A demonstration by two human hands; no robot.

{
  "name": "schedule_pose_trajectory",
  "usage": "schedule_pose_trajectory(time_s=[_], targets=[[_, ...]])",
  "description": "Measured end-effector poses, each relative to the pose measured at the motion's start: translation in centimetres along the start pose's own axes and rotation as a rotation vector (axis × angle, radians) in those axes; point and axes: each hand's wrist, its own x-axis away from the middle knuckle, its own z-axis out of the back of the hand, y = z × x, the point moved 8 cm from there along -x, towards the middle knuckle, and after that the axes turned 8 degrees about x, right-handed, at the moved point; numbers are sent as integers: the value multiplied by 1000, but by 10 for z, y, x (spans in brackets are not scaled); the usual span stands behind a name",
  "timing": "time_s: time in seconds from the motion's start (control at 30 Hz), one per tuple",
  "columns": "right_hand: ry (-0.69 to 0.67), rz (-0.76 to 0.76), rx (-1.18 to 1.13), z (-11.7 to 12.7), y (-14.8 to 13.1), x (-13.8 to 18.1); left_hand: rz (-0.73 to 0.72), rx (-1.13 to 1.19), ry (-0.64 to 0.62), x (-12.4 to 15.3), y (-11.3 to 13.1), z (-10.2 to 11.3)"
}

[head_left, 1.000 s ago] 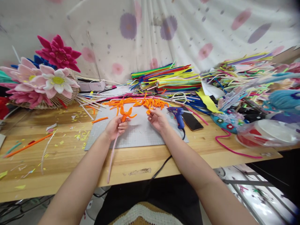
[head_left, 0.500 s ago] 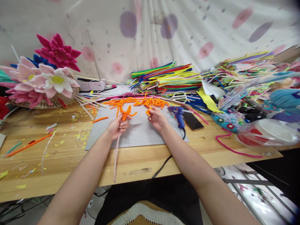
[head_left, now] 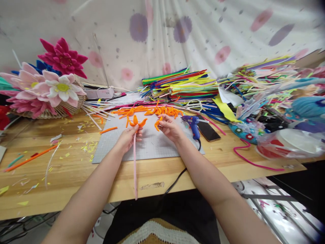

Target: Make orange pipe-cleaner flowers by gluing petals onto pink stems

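Note:
My left hand (head_left: 130, 137) pinches an orange pipe-cleaner flower (head_left: 136, 122) just below its petals. From the flower a pale pink stem (head_left: 135, 169) hangs down past the front edge of the table. My right hand (head_left: 169, 127) is closed on a single curled orange petal (head_left: 157, 124), held a short way to the right of the flower and apart from it. Beneath both hands lies a grey cutting mat (head_left: 149, 149). Behind my right hand, a row of orange petals (head_left: 166, 110) sits along the mat's far edge.
A blue glue gun (head_left: 194, 127) with a black cord rests on the mat's right side, beside a phone (head_left: 209, 130). Scissors (head_left: 195, 105) and bundled pipe cleaners (head_left: 182, 84) lie behind. Finished flowers (head_left: 62, 86) stand left; a plastic-wrapped tub (head_left: 289, 144) stands right.
The flower in my left hand has shifted right and turned, its stem now hanging more upright. The petal in my right hand has turned and shows more fully.

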Motion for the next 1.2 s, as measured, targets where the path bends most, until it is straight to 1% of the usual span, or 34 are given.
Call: schedule_pose_trajectory(time_s=[0.13,0.23,0.33,0.43,0.53,0.67,0.7,0.8,1.03,1.13,1.2], targets=[[-37,58,-19,-15,-14,4,-72,-142,28,3,-5,-7],[-36,38,-29,-18,-11,4,-114,-158,63,3,-5,-7],[7,14,-32,-10,-4,1,-154,-75,47,2,-1,-5],[57,6,-92,1,1,-2,-184,28,23,2,8,-4],[78,-14,-154,7,4,-3,-164,125,-48,6,15,-8],[89,-48,-190,12,8,-4,-32,338,-282,15,20,-22],[95,-51,-194,14,9,-5,-2,387,-318,18,22,-24],[106,-55,-196,19,12,-6,41,463,-358,24,26,-24],[93,-84,-215,20,17,-5,55,414,-394,36,32,-24],[115,-100,-266,21,19,-4,12,347,-428,37,48,-24],[131,-104,-293,22,19,-4,-20,241,-463,36,64,-27]])
